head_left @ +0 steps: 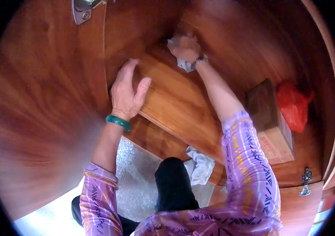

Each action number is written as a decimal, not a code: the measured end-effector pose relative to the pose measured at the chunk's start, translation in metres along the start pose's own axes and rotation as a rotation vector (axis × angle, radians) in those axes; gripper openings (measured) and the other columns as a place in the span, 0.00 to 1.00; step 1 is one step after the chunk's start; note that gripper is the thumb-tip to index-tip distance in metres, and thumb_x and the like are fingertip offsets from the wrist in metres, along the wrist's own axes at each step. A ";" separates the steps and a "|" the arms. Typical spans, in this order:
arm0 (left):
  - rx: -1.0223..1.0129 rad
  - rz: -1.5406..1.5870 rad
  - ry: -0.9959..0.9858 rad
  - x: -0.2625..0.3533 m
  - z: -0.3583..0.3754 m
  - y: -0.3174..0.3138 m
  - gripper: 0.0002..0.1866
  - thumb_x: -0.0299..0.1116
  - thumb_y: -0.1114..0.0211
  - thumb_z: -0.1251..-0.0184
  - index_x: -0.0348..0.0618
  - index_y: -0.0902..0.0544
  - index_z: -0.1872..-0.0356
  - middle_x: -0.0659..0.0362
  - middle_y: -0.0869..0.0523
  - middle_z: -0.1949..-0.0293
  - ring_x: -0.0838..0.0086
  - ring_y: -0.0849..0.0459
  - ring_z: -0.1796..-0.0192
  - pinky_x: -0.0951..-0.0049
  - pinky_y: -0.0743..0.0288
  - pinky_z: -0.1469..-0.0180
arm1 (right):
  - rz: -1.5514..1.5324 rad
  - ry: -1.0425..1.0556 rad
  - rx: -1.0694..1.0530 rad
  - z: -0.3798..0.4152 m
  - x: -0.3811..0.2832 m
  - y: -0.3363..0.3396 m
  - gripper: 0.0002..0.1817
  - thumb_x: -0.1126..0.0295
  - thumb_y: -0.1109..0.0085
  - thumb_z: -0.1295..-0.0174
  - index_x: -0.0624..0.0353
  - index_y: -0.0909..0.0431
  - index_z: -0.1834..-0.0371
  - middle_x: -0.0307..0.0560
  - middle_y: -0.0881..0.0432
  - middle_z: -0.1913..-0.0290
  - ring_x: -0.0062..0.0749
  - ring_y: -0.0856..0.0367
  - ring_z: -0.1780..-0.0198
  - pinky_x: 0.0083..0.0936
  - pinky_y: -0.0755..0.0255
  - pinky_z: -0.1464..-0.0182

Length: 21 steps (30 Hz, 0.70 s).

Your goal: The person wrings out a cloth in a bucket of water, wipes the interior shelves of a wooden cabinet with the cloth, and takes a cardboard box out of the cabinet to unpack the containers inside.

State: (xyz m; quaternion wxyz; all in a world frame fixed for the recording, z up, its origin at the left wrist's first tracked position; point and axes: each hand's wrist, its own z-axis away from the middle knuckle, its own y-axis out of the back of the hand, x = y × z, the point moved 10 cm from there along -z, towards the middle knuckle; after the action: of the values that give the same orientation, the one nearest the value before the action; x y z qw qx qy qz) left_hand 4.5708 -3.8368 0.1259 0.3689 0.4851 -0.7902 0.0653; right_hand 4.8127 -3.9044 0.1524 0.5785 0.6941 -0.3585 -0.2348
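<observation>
My right hand, a little blurred, reaches deep into a wooden cabinet and holds a crumpled pale cloth against the inner surface. Parts of the cloth stick out on both sides of the hand. My left hand, with a green bangle at the wrist, is open at the left end of the wooden shelf. Its thumb stands apart from the fingers, and its fingertips are up near the cabinet's left side wall.
On the right a cardboard box stands beside a red plastic bag. A second white cloth lies below the shelf's front edge, near my knee. The large door panel is at left; a metal hinge shows at lower right.
</observation>
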 end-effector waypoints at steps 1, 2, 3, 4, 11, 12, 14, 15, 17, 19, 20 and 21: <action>-0.014 -0.031 -0.006 0.002 0.000 -0.002 0.30 0.50 0.45 0.39 0.34 0.31 0.46 0.40 0.28 0.46 0.48 0.30 0.43 0.60 0.36 0.42 | 0.084 0.104 -0.048 0.004 -0.008 -0.008 0.24 0.57 0.47 0.46 0.49 0.28 0.46 0.56 0.40 0.36 0.55 0.40 0.37 0.38 0.48 0.33; -0.026 -0.059 -0.014 0.004 -0.001 -0.004 0.30 0.51 0.45 0.39 0.34 0.31 0.46 0.40 0.28 0.46 0.48 0.30 0.43 0.59 0.36 0.42 | 0.088 0.106 -0.042 -0.001 -0.004 -0.018 0.24 0.57 0.47 0.46 0.49 0.28 0.46 0.56 0.40 0.36 0.55 0.40 0.37 0.38 0.48 0.33; -0.047 -0.068 -0.009 0.005 -0.002 -0.005 0.30 0.51 0.45 0.40 0.35 0.31 0.46 0.40 0.29 0.46 0.47 0.31 0.43 0.58 0.36 0.42 | 0.051 0.253 0.169 -0.001 -0.010 -0.015 0.20 0.58 0.46 0.51 0.53 0.24 0.55 0.54 0.30 0.46 0.52 0.34 0.42 0.41 0.44 0.36; -0.048 -0.060 -0.012 0.006 -0.003 -0.006 0.30 0.51 0.45 0.40 0.35 0.31 0.46 0.40 0.29 0.46 0.47 0.31 0.43 0.58 0.36 0.42 | 0.014 0.399 0.380 0.000 -0.009 -0.023 0.17 0.59 0.44 0.56 0.56 0.19 0.65 0.52 0.20 0.57 0.49 0.28 0.46 0.43 0.40 0.40; -0.090 -0.124 -0.004 0.001 0.000 -0.012 0.30 0.51 0.45 0.40 0.36 0.32 0.46 0.40 0.29 0.46 0.47 0.32 0.42 0.57 0.37 0.41 | 0.208 0.044 -0.158 -0.052 0.038 -0.057 0.17 0.75 0.53 0.50 0.59 0.26 0.55 0.53 0.26 0.48 0.48 0.25 0.49 0.38 0.28 0.51; -0.099 -0.109 0.002 0.001 -0.001 -0.011 0.30 0.51 0.46 0.39 0.36 0.32 0.45 0.40 0.29 0.45 0.47 0.32 0.42 0.58 0.37 0.41 | 0.194 0.005 -0.172 -0.039 0.048 -0.051 0.18 0.75 0.53 0.51 0.59 0.26 0.54 0.53 0.27 0.47 0.48 0.25 0.49 0.37 0.29 0.51; -0.104 -0.083 0.011 0.002 -0.003 -0.011 0.30 0.51 0.46 0.39 0.36 0.32 0.45 0.40 0.29 0.45 0.47 0.32 0.42 0.58 0.37 0.41 | 0.179 -0.009 -0.172 -0.011 0.080 -0.043 0.19 0.75 0.52 0.50 0.59 0.26 0.53 0.53 0.29 0.43 0.49 0.25 0.48 0.36 0.29 0.50; -0.097 -0.075 0.004 0.002 -0.003 -0.010 0.30 0.51 0.47 0.39 0.36 0.32 0.45 0.40 0.29 0.45 0.47 0.32 0.42 0.58 0.36 0.41 | -0.040 -0.154 -0.252 0.007 0.119 -0.052 0.19 0.74 0.51 0.50 0.58 0.27 0.51 0.53 0.31 0.42 0.47 0.27 0.46 0.36 0.31 0.48; -0.078 -0.053 -0.009 0.002 -0.003 -0.008 0.30 0.51 0.48 0.38 0.35 0.33 0.45 0.40 0.29 0.45 0.47 0.32 0.42 0.58 0.37 0.42 | 0.168 -0.175 -0.308 0.043 0.204 -0.083 0.26 0.64 0.50 0.46 0.54 0.35 0.42 0.51 0.35 0.37 0.43 0.34 0.39 0.38 0.38 0.41; -0.074 -0.022 -0.015 0.003 -0.002 -0.006 0.30 0.51 0.49 0.37 0.35 0.33 0.45 0.40 0.29 0.45 0.47 0.32 0.42 0.58 0.37 0.41 | 0.541 -0.067 -0.327 0.067 0.301 -0.123 0.27 0.60 0.50 0.45 0.52 0.35 0.40 0.50 0.36 0.37 0.40 0.40 0.35 0.37 0.42 0.38; -0.060 0.000 -0.020 0.003 -0.002 -0.005 0.30 0.51 0.49 0.37 0.35 0.33 0.45 0.40 0.29 0.45 0.48 0.32 0.42 0.58 0.37 0.41 | 0.494 -0.090 -0.361 0.064 0.332 -0.130 0.22 0.65 0.51 0.46 0.53 0.28 0.46 0.49 0.33 0.39 0.39 0.39 0.36 0.34 0.41 0.39; -0.060 0.008 -0.016 0.002 -0.003 -0.006 0.30 0.51 0.49 0.37 0.35 0.33 0.45 0.40 0.29 0.45 0.48 0.32 0.42 0.58 0.37 0.41 | 0.500 -0.093 -0.366 0.070 0.320 -0.120 0.22 0.65 0.51 0.46 0.53 0.28 0.46 0.49 0.33 0.39 0.39 0.39 0.36 0.34 0.41 0.39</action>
State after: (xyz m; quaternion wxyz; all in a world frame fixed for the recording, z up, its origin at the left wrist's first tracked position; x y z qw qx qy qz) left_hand 4.5765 -3.8399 0.1280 0.3766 0.4711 -0.7967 0.0390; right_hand 4.9905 -4.1863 0.0484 0.7166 0.4572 -0.4960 -0.1774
